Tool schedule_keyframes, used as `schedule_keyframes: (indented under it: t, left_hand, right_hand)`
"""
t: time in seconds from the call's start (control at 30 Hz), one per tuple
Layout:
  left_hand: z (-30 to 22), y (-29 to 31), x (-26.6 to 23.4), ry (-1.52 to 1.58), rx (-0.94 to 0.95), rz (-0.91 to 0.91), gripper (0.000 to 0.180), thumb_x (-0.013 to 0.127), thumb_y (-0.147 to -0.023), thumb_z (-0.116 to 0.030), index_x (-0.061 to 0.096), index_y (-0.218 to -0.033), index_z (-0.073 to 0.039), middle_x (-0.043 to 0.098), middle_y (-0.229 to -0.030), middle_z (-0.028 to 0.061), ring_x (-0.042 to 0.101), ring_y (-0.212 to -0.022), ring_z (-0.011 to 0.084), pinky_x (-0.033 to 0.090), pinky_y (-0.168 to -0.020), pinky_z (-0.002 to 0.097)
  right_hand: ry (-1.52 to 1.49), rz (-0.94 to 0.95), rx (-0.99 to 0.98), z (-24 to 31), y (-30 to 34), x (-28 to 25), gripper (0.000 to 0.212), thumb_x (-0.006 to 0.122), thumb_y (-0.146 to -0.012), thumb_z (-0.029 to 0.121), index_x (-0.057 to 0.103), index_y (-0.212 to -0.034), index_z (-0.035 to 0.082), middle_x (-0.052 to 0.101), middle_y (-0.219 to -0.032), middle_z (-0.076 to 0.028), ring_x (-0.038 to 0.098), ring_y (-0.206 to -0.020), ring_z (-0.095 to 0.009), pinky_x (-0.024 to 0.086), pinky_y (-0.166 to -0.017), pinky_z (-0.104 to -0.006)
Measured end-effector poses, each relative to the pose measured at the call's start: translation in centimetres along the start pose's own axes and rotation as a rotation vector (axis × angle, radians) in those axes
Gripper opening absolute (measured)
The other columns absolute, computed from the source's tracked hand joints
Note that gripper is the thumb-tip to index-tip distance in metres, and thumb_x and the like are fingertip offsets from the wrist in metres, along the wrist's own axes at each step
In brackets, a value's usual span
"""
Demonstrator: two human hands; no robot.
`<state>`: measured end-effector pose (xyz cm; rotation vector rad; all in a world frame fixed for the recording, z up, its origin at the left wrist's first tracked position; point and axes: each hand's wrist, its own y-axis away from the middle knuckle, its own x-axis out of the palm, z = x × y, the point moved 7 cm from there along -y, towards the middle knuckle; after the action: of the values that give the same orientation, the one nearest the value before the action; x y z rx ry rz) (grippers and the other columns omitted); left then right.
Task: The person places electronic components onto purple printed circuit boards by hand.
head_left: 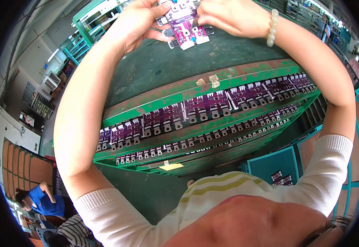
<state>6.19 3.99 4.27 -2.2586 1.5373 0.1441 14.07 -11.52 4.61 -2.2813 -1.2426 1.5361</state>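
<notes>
Both my arms reach up to the top of the view, over the dark green top of a rack. My left hand grips the left edge of a purple circuit board, thumb on top and fingers beneath. The board carries white blocks, small blue parts and grey metal tabs along its sides. Over the board's right side, my right hand is closed with its fingertips pressed together. Something small and dark shows at those fingertips, too little of it to name. A bead bracelet circles my right wrist.
Below the worn green rack edge, shelves hold rows of similar purple boards with metal tabs. A yellow paper lies on a lower ledge. At lower right stands a teal bin with several boards. People sit at lower left.
</notes>
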Motion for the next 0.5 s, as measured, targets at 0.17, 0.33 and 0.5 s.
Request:
schedule_keyframes:
  t: [0.17,0.33,0.5]
  left_hand:
    - [0.1,0.4,-0.1,0.021,-0.023,-0.002,0.019,0.045,-0.108,-0.008,0.055,-0.123,-0.002,0.069,-0.106,0.0139,0.074,-0.082,0.0202,0.067,-0.062,0.0302]
    - [0.2,0.2,0.0,-0.014,-0.021,-0.035,0.020,0.044,-0.108,-0.007,0.055,-0.124,-0.002,0.069,-0.106,0.0136,0.074,-0.083,0.0207,0.067,-0.062,0.0305]
    - [-0.4,0.6,0.2,-0.045,-0.020,-0.067,0.021,0.044,-0.108,-0.006,0.055,-0.125,-0.001,0.069,-0.106,0.0133,0.074,-0.081,0.0195,0.066,-0.061,0.0288]
  right_hand:
    - [0.016,0.057,0.106,0.1,-0.4,1.5,0.028,0.058,-0.103,0.030,0.061,-0.091,0.005,0.065,-0.077,-0.017,0.066,-0.070,-0.039,0.054,-0.065,-0.0464]
    - [-0.054,0.038,0.178,-0.1,-0.4,1.3,0.031,0.059,-0.101,0.028,0.061,-0.083,0.004,0.063,-0.068,-0.019,0.066,-0.063,-0.040,0.054,-0.060,-0.0470]
    - [0.073,-0.178,-0.167,2.6,-0.1,-0.2,0.030,0.061,-0.100,0.028,0.062,-0.083,0.003,0.064,-0.068,-0.019,0.066,-0.064,-0.040,0.054,-0.061,-0.0466]
